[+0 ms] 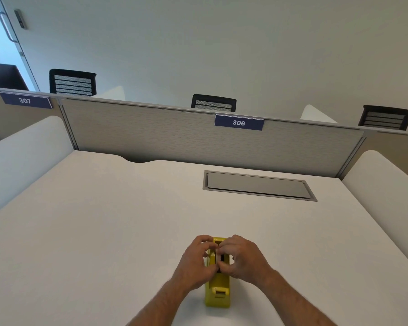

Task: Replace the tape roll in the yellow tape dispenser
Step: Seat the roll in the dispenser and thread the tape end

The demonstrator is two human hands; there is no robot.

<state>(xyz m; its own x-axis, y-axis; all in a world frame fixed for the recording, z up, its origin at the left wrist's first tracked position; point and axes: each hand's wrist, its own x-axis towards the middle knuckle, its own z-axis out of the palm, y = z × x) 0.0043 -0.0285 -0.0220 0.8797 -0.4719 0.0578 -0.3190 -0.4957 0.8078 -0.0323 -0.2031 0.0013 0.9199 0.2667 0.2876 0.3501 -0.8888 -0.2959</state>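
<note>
Fingers of both hands gripping yellow tape dispenser, white desk, grey partition behind

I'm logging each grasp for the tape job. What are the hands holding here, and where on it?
Both hands, left and right, grip the yellow tape dispenser at its middle roll cavity, one per side.
</note>
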